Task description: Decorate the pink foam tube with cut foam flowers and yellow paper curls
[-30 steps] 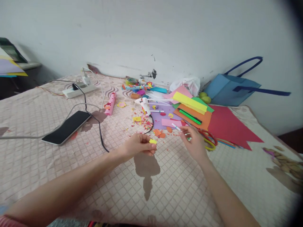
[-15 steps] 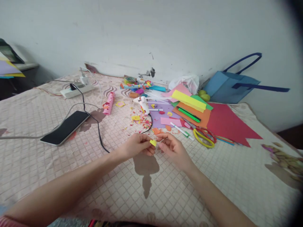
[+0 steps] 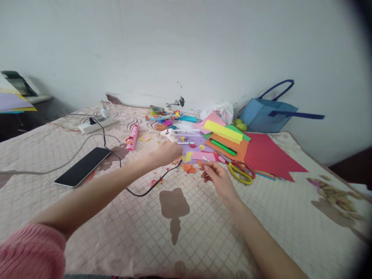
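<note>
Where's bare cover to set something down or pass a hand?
Bare cover lies near, between both forearms, and right of the scissors below the red paper. It is crowded from the glue gun across the paper stack; the cord and phone take the left.
</note>
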Motion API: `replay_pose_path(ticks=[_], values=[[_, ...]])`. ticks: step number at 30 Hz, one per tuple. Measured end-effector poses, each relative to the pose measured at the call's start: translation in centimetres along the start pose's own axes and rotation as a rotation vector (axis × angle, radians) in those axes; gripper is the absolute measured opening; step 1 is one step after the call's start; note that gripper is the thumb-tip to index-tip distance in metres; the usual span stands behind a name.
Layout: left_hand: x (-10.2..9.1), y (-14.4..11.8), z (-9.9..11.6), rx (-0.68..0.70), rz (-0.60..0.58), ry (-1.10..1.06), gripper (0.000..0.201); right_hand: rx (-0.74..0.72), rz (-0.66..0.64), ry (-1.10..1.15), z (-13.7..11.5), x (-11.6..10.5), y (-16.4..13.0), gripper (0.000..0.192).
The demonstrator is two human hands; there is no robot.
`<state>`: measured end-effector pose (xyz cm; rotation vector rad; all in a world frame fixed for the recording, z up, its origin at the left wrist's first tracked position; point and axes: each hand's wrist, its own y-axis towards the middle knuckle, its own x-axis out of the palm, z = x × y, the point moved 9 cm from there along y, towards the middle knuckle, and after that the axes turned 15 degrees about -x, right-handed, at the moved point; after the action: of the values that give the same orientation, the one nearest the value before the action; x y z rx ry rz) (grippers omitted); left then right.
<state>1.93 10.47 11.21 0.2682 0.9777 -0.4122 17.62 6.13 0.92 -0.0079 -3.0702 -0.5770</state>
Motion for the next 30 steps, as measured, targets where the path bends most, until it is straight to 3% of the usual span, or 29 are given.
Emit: replay_pose_path(ticks=[2, 5, 8, 14, 18, 25, 30], values=[[-0.7, 0.7, 0.7, 0.068, 0.043, 0.064, 0.020, -0.001, 0.022, 0.001, 0.0, -0.5, 0.1, 0.022], [0.1, 0.7, 1.4, 0.130, -0.096, 0.092, 0.019, -0.020, 0.035, 0.012, -0.3, -0.6, 0.3, 0.021], [-0.9, 0.5, 1.5, 0.077, 0.005, 0.194, 0.021, -0.031, 0.039, 0.004, -0.5, -0.6, 0.3, 0.021], [-3.2, -1.0, 4.4, 0.230, 0.053, 0.236, 0.019, -0.140, 0.051, -0.067, -2.0, -0.7, 0.7, 0.019], [-4.2, -1.3, 5.1, 0.232, 0.118, 0.352, 0.019, -0.220, 0.029, -0.155, -3.7, -0.6, 1.7, 0.022], [-4.5, -2.1, 5.8, 0.224, 0.196, 0.475, 0.022, -0.338, -0.170, -0.181, -8.4, 3.3, 4.4, 0.029], [-4.6, -2.6, 5.9, 0.210, 0.226, 0.526, 0.023, -0.270, -0.236, -0.045, -9.2, 6.0, 5.4, 0.029]])
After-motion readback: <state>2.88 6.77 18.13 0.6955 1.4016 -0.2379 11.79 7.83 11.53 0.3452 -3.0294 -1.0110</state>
